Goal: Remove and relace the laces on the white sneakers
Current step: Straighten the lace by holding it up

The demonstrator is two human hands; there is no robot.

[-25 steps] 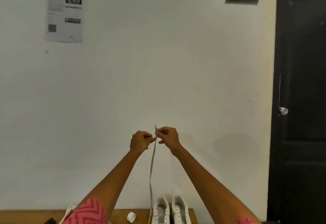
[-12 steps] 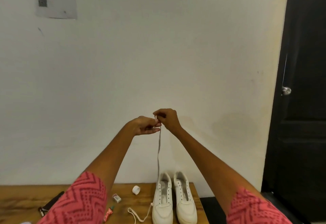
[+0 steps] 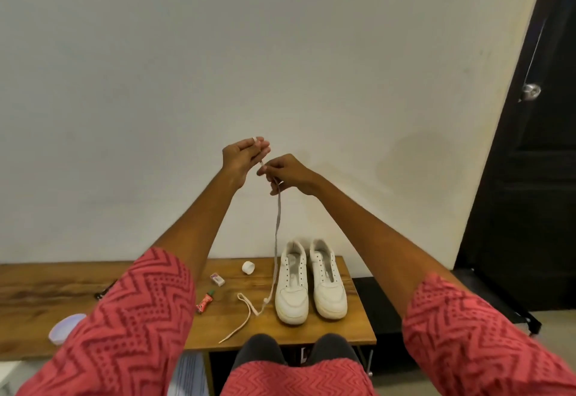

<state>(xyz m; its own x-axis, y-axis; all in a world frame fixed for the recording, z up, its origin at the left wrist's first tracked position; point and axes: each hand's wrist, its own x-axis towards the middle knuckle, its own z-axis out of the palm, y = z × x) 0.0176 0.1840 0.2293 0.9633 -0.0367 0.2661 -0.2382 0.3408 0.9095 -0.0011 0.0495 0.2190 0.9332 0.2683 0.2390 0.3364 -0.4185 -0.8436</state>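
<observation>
**Above the table, a lace held up in both hands**

Above the table, both arms reach forward and up in front of a pale wall. The right hand pinches the lace between thumb and curled fingers near its top end. The left hand is just beside it, up and to the left, fingers close together with the lace end passing over the fingertips; whether it grips the lace or only touches it cannot be told. From the right hand the lace hangs down almost straight, reaches the table just left of the sneakers, loops once on the wood and trails toward the near edge.

The two sneakers stand side by side, touching, toes toward the person, near the right end of the table. Both show bare eyelets, with no lace visible in either.

Left of the lace lie a small white cap, a small pale box and a red tube, each apart from the others. A pale round dish sits near the front edge, partly behind the left sleeve. A dark door with a metal knob stands on the right.
</observation>
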